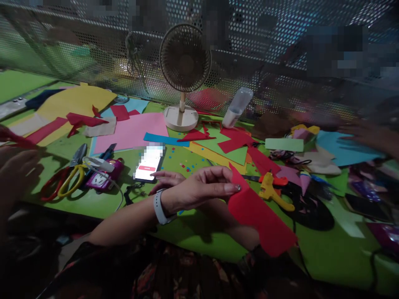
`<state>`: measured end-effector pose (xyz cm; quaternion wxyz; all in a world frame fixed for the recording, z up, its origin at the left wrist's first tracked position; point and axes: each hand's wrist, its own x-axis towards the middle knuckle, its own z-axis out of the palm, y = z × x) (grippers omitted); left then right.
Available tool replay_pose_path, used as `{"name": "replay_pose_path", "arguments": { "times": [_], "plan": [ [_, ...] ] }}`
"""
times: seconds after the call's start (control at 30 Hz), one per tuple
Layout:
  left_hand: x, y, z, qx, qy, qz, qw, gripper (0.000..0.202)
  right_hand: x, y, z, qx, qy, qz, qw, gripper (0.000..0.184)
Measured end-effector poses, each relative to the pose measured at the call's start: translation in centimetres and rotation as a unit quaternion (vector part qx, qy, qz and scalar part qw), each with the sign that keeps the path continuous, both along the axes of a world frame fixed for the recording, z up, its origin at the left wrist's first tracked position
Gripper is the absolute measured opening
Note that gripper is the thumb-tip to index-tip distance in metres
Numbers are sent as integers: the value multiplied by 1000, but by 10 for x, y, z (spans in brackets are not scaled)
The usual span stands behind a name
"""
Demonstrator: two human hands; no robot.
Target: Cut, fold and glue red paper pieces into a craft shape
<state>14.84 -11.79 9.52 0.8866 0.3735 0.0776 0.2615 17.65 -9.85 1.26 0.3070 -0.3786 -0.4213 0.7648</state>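
Observation:
My left hand (pixel 212 185), with a pale watch on the wrist, pinches a red sheet with a scalloped edge (pixel 262 218) between thumb and fingers. The sheet slants down to the right; whether it is felt or paper I cannot tell. Crossing beneath my left arm, my right hand (pixel 168 179) reaches to the lower right edge of a lit phone (pixel 149 164). Its visible fingers are stretched out and hold nothing; part of the hand is hidden behind the left wrist. To the right of the red sheet lies a yellow-handled tool (pixel 274 193), partly on a black round piece (pixel 314 211).
Scissors (pixel 73 174) and a purple power socket (pixel 106 176) with a cable lie left. Behind stand a fan (pixel 185 62) and a clear bottle (pixel 238 106). A pink sheet (pixel 137 131) and coloured scraps cover the green table. Other people's hands show left (pixel 18 170) and right (pixel 370 135).

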Motion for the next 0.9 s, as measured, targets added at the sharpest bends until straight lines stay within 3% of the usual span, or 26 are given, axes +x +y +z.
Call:
{"name": "replay_pose_path", "arguments": {
  "times": [0.2,0.37,0.63,0.9],
  "plan": [
    [8,0,-3,-8,-9,-24,1000,16,6,10,8,-69,131,23,989,40],
    [12,0,-2,-21,2,-40,999,19,3,9,10,-115,97,-7,989,28],
    [8,1,1,-15,4,-31,999,20,4,14,9,-114,85,-6,990,51],
    [6,-2,3,-21,0,-54,998,16,6,16,5,-108,63,-4,992,29]
  ]
}}
